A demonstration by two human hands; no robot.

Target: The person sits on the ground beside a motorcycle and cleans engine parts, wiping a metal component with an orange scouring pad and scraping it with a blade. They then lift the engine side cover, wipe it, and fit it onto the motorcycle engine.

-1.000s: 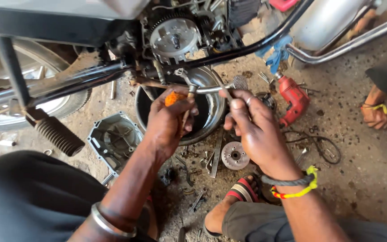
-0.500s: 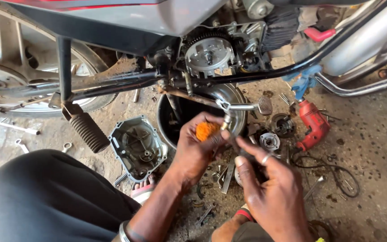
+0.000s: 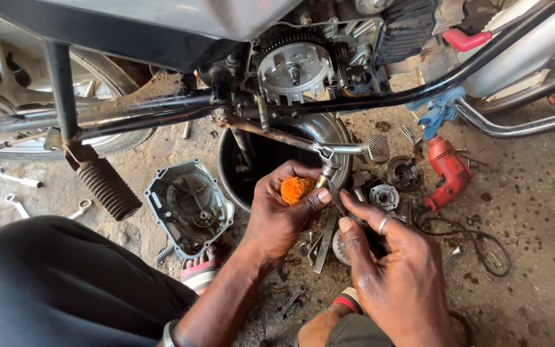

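My left hand [image 3: 284, 215] grips an orange scouring pad [image 3: 297, 188] between thumb and fingers, just below the motorcycle's open engine with its exposed clutch [image 3: 293, 67]. My right hand [image 3: 390, 257], with a ring on one finger, pinches a small dark metal part [image 3: 342, 196] right beside the pad. Both hands hover in front of a dark round basin [image 3: 264, 154] under the engine. The metal part is mostly hidden by my fingers.
A removed grey engine cover [image 3: 187, 205] lies on the dirt floor at left. A footpeg [image 3: 107, 186] and a brake pedal [image 3: 354, 148] jut out. A red power drill [image 3: 448, 170], clutch parts [image 3: 385, 196], spanners [image 3: 17, 204] and loose bolts litter the ground.
My view has shifted, so the engine sits higher and nearer. My hands have come lower and closer together, the right hand's fingers now pinching the part beside the orange pad.
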